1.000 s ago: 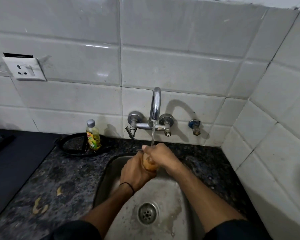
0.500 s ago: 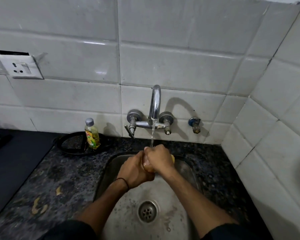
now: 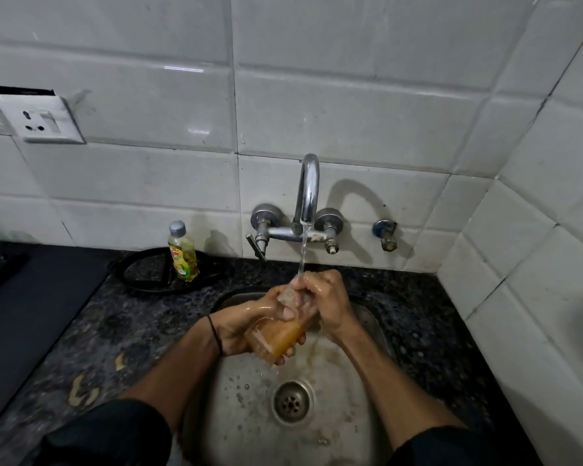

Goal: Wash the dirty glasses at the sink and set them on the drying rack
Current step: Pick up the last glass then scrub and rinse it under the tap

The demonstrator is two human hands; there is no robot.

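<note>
A clear glass [image 3: 278, 334] with orange-brown liquid in its lower part is tilted over the steel sink [image 3: 371, 321]. My left hand [image 3: 246, 322] wraps around its body from the left. My right hand [image 3: 327, 304] grips its upper end, fingers over the rim. Water runs from the chrome tap [image 3: 308, 193] onto my fingers and the glass top. Orange liquid trickles down the sink wall toward the drain [image 3: 292, 401]. No drying rack is in view.
A yellow dish soap bottle [image 3: 182, 252] stands on a black ring stand [image 3: 138, 272] at the back left of the dark granite counter [image 3: 98, 334]. Yellow scraps [image 3: 81, 391] lie on the counter. A white socket [image 3: 39, 121] sits on the tiled wall; tiled wall closes the right side.
The glass has tilted and dropped lower in my left hand, showing its orange contents. Orange liquid now runs down the sink.
</note>
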